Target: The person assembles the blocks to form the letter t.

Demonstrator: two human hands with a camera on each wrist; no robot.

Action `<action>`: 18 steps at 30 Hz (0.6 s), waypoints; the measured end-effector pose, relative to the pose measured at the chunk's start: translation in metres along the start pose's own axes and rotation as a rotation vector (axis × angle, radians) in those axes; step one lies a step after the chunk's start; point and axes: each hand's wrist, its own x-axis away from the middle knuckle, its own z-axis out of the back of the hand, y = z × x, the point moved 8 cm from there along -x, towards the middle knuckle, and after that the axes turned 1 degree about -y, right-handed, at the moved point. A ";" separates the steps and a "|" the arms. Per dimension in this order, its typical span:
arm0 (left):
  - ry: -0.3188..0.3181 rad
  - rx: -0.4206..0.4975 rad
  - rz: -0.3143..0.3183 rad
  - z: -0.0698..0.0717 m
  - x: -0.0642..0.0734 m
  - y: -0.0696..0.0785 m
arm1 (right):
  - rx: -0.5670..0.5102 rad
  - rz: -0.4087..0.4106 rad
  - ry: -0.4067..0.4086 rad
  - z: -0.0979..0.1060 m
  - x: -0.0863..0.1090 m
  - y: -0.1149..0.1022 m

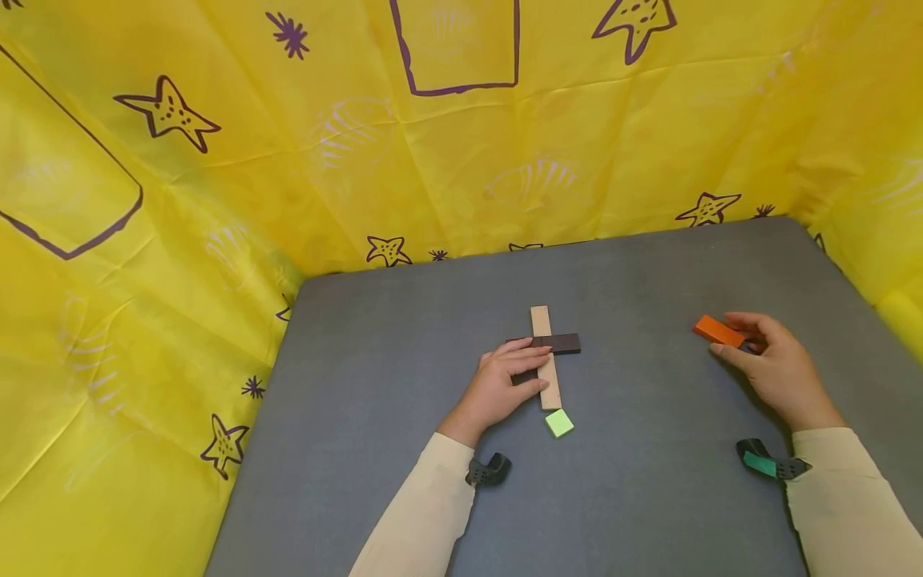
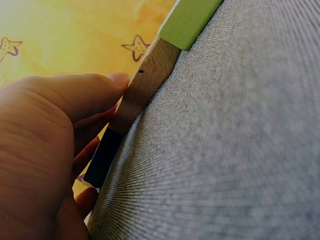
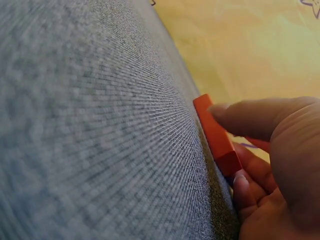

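On the grey table, light wooden blocks [image 1: 550, 383] and dark brown blocks [image 1: 566, 344] form a cross. My left hand [image 1: 497, 389] lies over its left side, fingers reaching across the dark arm. The thumb touches the side of the lower wooden block [image 2: 147, 80], and a dark block [image 2: 103, 155] shows past the fingers. A lime green block [image 1: 559, 423] sits at the cross's near end. Off to the right, my right hand [image 1: 775, 365] grips an orange block [image 1: 717, 330] between thumb and fingers, low at the table. A small dark purple piece [image 1: 750, 347] shows under that hand, mostly hidden.
Yellow cloth [image 1: 461, 176] printed with starfish and shells hangs behind the table and at both sides. The grey table top [image 1: 634, 481] extends between the two forearms. Each wrist wears a dark strap mount [image 1: 489, 470].
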 end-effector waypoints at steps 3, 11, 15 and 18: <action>-0.001 -0.002 0.001 0.000 0.000 0.000 | 0.021 0.011 0.005 0.000 0.000 -0.001; -0.002 -0.004 0.011 0.000 0.000 -0.001 | 0.058 0.033 0.021 0.001 -0.001 -0.002; -0.003 -0.005 0.009 0.000 0.000 -0.001 | 0.099 0.036 0.015 0.000 -0.001 -0.002; 0.000 0.000 0.005 0.000 0.000 0.000 | 0.124 0.051 0.017 -0.001 0.000 -0.004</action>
